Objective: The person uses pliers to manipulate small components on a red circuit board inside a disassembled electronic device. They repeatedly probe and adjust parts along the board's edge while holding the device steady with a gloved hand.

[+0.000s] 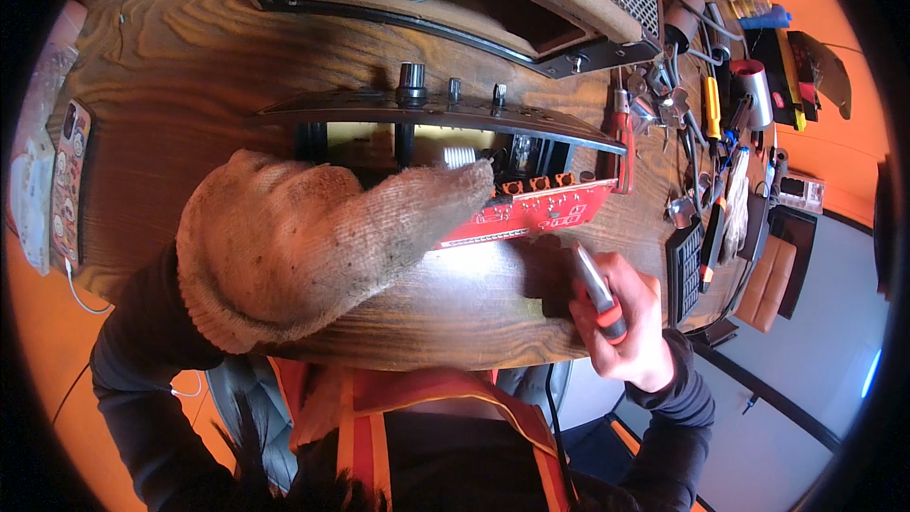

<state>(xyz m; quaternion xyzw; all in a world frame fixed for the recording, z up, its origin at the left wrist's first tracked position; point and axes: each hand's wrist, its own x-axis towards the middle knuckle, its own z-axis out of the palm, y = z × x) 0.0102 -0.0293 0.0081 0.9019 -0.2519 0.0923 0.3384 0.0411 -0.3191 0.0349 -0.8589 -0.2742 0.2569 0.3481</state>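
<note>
My left hand (303,237), in a soiled white knit glove, reaches over a red circuit board (569,209). Its fingertips are at the board's upper edge, closed on it as far as they show. The board is joined to a black panel (351,109) with several knobs, and parts such as a white coil (459,156) sit between the two. Bare, my right hand (626,322) is wrapped round red-and-black-handled pliers (594,283). Their tapered metal nose points up toward the board's lower edge and is apart from it. The glove hides the board's left part.
At the far side stands a black cabinet (569,62) with a metal grille. Hand tools, among them a yellow-handled one (712,106), crowd the table's right side by a silver cylinder (755,95) and a black tray (684,270). A phone (71,180) with a cable lies left.
</note>
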